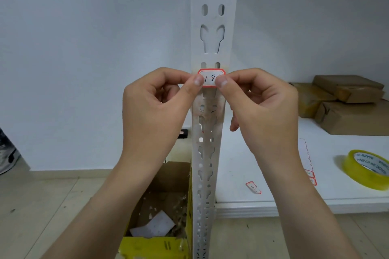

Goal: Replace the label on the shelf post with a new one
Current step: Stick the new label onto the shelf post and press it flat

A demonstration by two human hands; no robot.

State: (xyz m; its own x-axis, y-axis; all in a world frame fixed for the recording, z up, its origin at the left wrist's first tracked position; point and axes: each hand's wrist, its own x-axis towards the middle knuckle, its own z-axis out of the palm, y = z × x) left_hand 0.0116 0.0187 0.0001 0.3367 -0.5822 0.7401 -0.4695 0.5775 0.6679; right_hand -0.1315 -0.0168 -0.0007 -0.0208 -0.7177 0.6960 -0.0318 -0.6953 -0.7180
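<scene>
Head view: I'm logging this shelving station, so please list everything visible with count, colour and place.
shelf post: 1, white, upright at centre
label: 1, white with red border, on the post between the thumbs
shelf board: 1, white, right of the post
loose label: 1, red-bordered, on the shelf board near the post
label sheet: 1, white, on the shelf board
tape roll: 1, yellowish, shelf board's right edge
parcels: several, brown, back right on the shelf board
box: 1, yellow, on the floor beside the post
left hand: 1, pinches the label's left end
right hand: 1, pinches the label's right end
</scene>
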